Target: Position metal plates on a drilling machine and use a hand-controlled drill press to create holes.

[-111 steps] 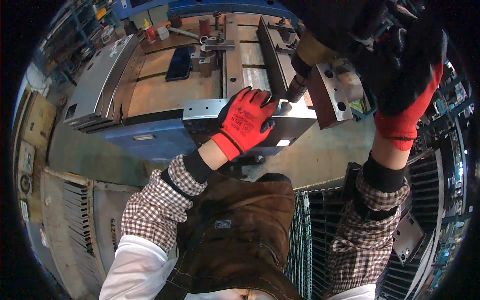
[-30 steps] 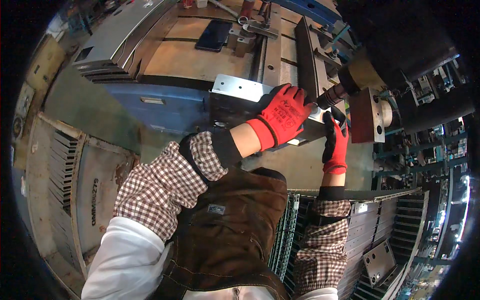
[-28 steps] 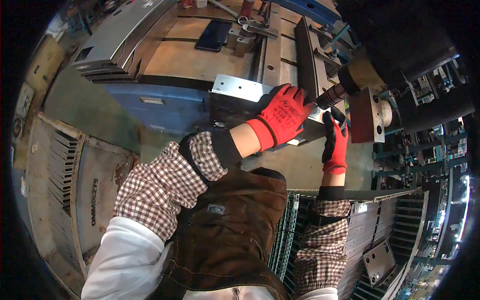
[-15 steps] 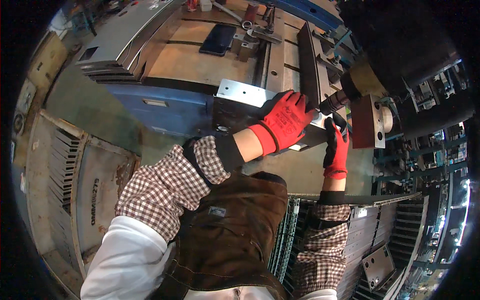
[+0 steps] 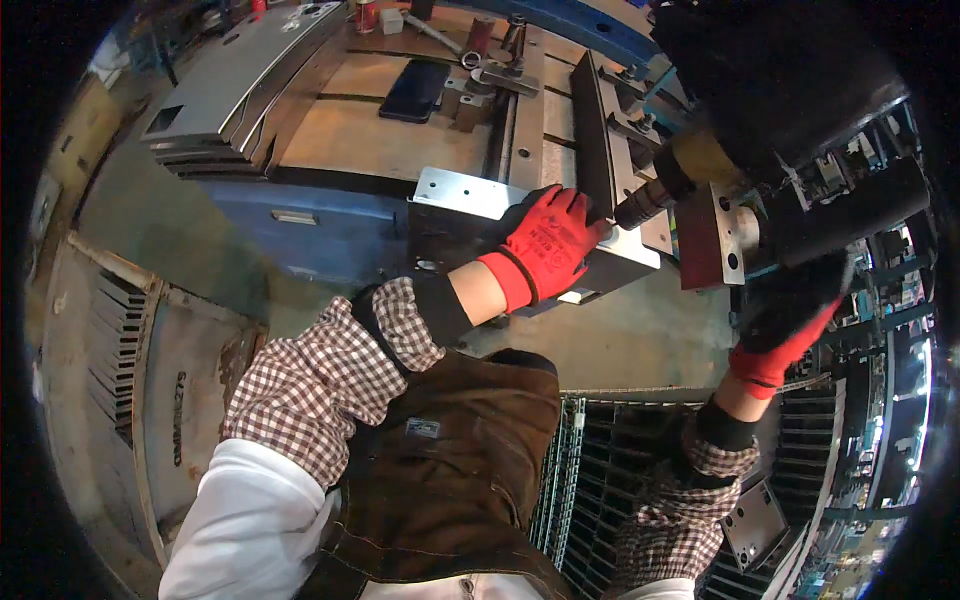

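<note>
My left hand (image 5: 550, 245), in a red glove with dark palm and fingertips, is closed over the edge of a long bent sheet-metal piece (image 5: 465, 192). That piece has a bright upper flange with small holes and lies along the front of a machine table. Just right of the left fingers, the dark drill chuck (image 5: 640, 205) points down at the flange's right part; whether its tip touches cannot be made out. My right hand (image 5: 790, 325), gloved alike, is off the piece, below the dark machine head (image 5: 800, 120). Its fingers are blurred and dark against the machine.
A stack of metal panels (image 5: 250, 75) stands on the table's left. A phone (image 5: 415, 90), a wrench (image 5: 435, 35) and clamps (image 5: 510, 75) lie farther back. A red-brown block (image 5: 712, 240) hangs beside the chuck. Wire-mesh racks (image 5: 640, 430) hold metal parts at lower right.
My right hand has left the right end of the sheet-metal piece and moved right, under the machine head. The left hand stays on the piece. The whole view has shifted slightly.
</note>
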`<state>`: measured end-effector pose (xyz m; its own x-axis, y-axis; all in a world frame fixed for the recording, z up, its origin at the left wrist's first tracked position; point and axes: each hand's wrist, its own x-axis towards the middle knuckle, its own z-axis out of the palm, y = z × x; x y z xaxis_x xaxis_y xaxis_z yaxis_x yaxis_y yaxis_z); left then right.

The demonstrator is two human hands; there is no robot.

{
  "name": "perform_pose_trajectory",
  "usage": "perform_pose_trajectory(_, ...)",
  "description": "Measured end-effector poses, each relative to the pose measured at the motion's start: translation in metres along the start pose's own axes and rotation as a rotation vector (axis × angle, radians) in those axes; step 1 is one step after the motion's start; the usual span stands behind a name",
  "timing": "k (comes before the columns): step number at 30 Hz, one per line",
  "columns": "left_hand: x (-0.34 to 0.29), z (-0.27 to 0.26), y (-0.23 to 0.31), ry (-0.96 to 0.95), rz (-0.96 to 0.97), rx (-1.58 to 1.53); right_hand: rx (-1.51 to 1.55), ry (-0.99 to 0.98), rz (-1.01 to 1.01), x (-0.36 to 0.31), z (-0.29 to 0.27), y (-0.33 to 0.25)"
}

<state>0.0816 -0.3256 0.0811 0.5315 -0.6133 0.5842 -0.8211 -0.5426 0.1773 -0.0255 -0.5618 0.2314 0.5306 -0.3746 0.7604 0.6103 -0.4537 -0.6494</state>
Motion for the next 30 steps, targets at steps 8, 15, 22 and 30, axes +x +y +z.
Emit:
perform_pose_trajectory(8, 0.004, -0.004, 0.004, -0.045, -0.004, -0.028, -0.090, -0.195, -0.252, 0.036, 0.029, -0.056)
perform_pose_trajectory(15, 0.001, -0.003, 0.004, -0.018, -0.010, -0.001, -0.408, -0.152, -0.353, 0.049, 0.034, -0.051)
perform_pose_trajectory(22, 0.000, -0.002, 0.004, -0.013, -0.006, 0.002, -0.641, -0.105, -0.497, 0.052, 0.036, -0.049)
perform_pose_trajectory(30, 0.001, 0.000, 0.003, -0.035, -0.008, 0.006, -0.727, -0.096, -0.603, 0.053, 0.034, -0.046)
